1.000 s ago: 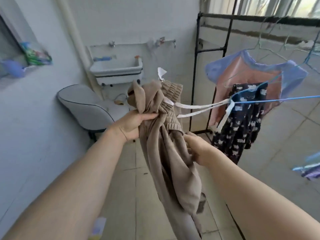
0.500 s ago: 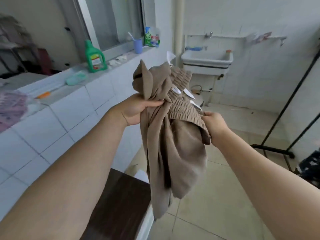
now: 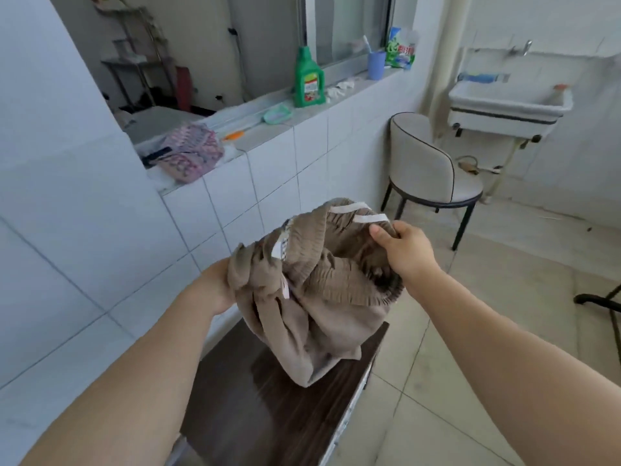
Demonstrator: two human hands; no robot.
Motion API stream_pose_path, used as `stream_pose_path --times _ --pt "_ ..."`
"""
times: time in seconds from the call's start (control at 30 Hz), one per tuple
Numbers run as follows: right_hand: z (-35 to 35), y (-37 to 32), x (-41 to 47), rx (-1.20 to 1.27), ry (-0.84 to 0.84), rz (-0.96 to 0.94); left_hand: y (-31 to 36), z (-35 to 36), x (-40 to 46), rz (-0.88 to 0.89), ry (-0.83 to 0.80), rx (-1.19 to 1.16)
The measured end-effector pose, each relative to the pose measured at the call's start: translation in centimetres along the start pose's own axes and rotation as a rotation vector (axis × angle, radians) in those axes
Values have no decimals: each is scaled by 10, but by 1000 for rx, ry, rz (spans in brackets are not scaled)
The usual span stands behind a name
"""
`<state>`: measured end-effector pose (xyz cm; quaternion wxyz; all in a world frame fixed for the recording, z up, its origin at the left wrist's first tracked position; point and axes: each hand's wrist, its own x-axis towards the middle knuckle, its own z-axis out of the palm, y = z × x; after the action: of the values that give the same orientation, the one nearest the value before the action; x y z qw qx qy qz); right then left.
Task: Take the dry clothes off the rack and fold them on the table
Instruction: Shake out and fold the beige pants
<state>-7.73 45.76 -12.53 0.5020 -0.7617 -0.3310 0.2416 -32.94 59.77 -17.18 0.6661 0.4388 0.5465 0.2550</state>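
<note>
Right hand [image 3: 405, 252] is pinching the ribbed waistband of crumpled beige drawstring trousers [image 3: 316, 297]; left hand [image 3: 218, 285], largely hidden behind the cloth, is gripping their left side. The bundle's lower end is touching the dark wood-grain tabletop [image 3: 255, 408].

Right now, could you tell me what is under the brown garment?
The dark table lies under the garment, which both hands hold up. The patch directly beneath its hanging folds is covered.

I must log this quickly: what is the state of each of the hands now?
Left hand: holds the brown garment, fingers hidden behind the cloth.
Right hand: pinches the garment's waistband.
</note>
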Motion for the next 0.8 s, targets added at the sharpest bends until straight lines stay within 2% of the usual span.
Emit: stream_pose_path --times 0.13,0.2,0.27,0.33,0.37,0.43,0.47,0.5,0.53,0.63,0.7,0.8 --pt "47 13 -17 -180 -98 48 -55 -59 11 -309 269 -187" --pt "69 18 -22 -174 -146 119 -62 -62 -9 -446 312 -243" --pt "90 23 -24 -129 -175 200 -60 -51 -26 -371 357 -290" --pt "108 27 -25 -130 -226 236 -62 -37 -32 -219 355 -144" --pt "117 28 -26 -148 -263 231 -64 -28 -37 -111 284 -18" --pt "131 29 -27 -154 -318 230 -69 -4 -48 55 0 175" --pt "136 29 -28 -143 -347 238 -76 8 -48 118 -69 274" --pt "140 28 -27 -129 -373 248 -85 18 -44 189 -49 360" --pt "141 27 -27 -109 -397 259 -94 27 -39 233 47 464" --pt "134 27 -17 -82 -432 264 -109 30 -31 180 341 764" --pt "122 30 -4 -165 -453 214 -110 21 -26 69 340 916" --pt "109 36 18 -292 -447 125 -86 10 -14 28 226 874"
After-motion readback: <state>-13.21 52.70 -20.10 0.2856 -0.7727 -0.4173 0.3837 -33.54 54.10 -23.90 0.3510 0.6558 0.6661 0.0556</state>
